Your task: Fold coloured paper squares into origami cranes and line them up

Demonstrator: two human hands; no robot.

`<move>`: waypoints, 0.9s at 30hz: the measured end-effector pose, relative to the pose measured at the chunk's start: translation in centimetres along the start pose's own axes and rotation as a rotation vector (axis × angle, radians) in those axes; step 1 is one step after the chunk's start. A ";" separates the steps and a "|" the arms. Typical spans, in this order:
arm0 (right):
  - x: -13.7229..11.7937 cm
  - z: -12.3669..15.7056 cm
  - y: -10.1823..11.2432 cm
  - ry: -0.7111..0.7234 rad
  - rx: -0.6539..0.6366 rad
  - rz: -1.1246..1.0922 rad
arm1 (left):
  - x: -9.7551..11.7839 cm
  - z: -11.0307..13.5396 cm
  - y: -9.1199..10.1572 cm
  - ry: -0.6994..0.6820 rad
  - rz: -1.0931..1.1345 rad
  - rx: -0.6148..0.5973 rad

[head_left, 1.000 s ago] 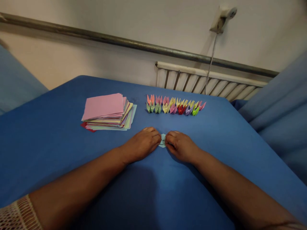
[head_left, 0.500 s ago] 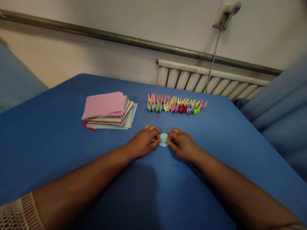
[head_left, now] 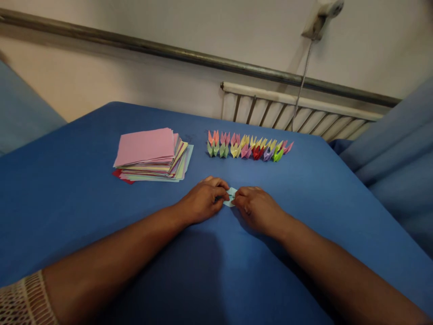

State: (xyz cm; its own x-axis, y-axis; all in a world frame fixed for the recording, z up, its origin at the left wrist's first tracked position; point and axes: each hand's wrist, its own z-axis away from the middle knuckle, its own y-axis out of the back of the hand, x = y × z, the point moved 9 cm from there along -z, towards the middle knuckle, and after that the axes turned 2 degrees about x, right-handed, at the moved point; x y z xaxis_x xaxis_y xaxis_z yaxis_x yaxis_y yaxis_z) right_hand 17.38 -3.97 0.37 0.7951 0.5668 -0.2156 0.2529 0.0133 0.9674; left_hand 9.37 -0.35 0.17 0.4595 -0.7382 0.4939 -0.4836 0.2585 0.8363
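Note:
A small light-blue folded paper piece [head_left: 230, 197] lies on the blue table [head_left: 67, 194], pinched from both sides. My left hand [head_left: 202, 200] grips its left edge with closed fingertips. Its right edge is held by my right hand [head_left: 257, 208], also closed. Most of the paper is hidden between the fingers. Behind the hands a row of several small folded paper pieces [head_left: 248, 147] in pink, yellow, red, purple and green stands in a line. At the left rear a stack of coloured paper sheets [head_left: 150, 155] lies with a pink sheet on top.
A wall with a metal rail [head_left: 189, 56] runs behind the table. A white radiator-like rack [head_left: 297, 113] stands at the back right, and a cord [head_left: 302, 81] hangs from a wall fitting. Blue fabric [head_left: 399, 153] rises at the right.
Both hands have closed in on the light-blue paper, which half a second ago showed wider between them. The view has shifted slightly.

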 end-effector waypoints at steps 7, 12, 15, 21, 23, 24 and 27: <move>-0.4 0.3 1.3 0.087 0.003 -0.050 | -0.8 -0.3 0.5 0.066 0.018 0.042; -1.1 0.6 1.1 0.128 -0.094 0.025 | -2.0 -0.6 1.0 0.123 -0.034 0.159; -1.2 0.7 0.8 0.129 -0.153 0.042 | -2.5 -0.9 0.8 0.157 -0.030 0.157; -0.7 0.6 0.7 0.107 -0.165 -0.022 | -3.0 -1.8 -0.2 0.211 -0.028 0.083; -0.7 0.6 0.8 0.110 -0.160 -0.044 | -3.0 -2.0 -0.4 0.195 -0.003 0.078; -0.6 0.6 0.8 0.109 -0.158 -0.055 | -3.0 -2.0 -0.4 0.182 0.010 0.079; -0.5 0.6 1.0 0.089 -0.153 -0.088 | -3.0 -1.9 -0.5 0.141 0.035 0.085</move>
State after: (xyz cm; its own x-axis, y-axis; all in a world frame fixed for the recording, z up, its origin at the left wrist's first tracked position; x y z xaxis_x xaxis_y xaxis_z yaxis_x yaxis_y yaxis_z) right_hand 17.59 -4.71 1.31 0.7199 0.6286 -0.2941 0.2270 0.1871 0.9557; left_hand 9.67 2.92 -1.25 0.5382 -0.6332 0.5563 -0.5601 0.2245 0.7974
